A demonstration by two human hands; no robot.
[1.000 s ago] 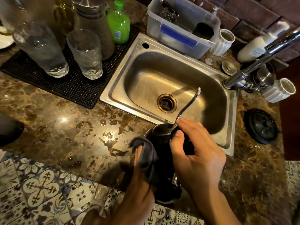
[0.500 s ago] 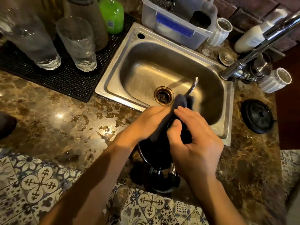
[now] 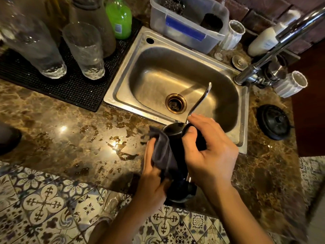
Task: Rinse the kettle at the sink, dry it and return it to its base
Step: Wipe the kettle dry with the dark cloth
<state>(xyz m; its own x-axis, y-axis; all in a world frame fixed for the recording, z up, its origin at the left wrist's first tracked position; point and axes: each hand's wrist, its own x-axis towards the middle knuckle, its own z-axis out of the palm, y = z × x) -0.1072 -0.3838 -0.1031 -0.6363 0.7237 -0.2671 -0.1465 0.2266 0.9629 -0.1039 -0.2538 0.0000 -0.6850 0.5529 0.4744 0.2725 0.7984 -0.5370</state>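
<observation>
A black gooseneck kettle (image 3: 177,155) is tilted over the counter edge in front of the steel sink (image 3: 123,80), its thin silver spout (image 3: 202,98) reaching over the basin. My right hand (image 3: 209,152) grips the kettle's handle near the open top. Pressed against the kettle's left side is a dark grey cloth (image 3: 161,154), held there by my left hand (image 3: 151,182). The kettle's lower body is mostly hidden by both hands. A round black base (image 3: 273,121) lies on the counter right of the sink.
Two upturned glasses (image 3: 84,50) and jugs stand on a black mat (image 3: 70,88) at the left, with a green bottle (image 3: 119,18) behind. A plastic tub (image 3: 186,27) sits behind the sink. The tap (image 3: 274,48) and white cups (image 3: 290,83) are at the right. The counter is wet.
My left hand with the cloth has slid from the kettle's top rim down to its left side. The spout shows again. The right hand keeps its grip.
</observation>
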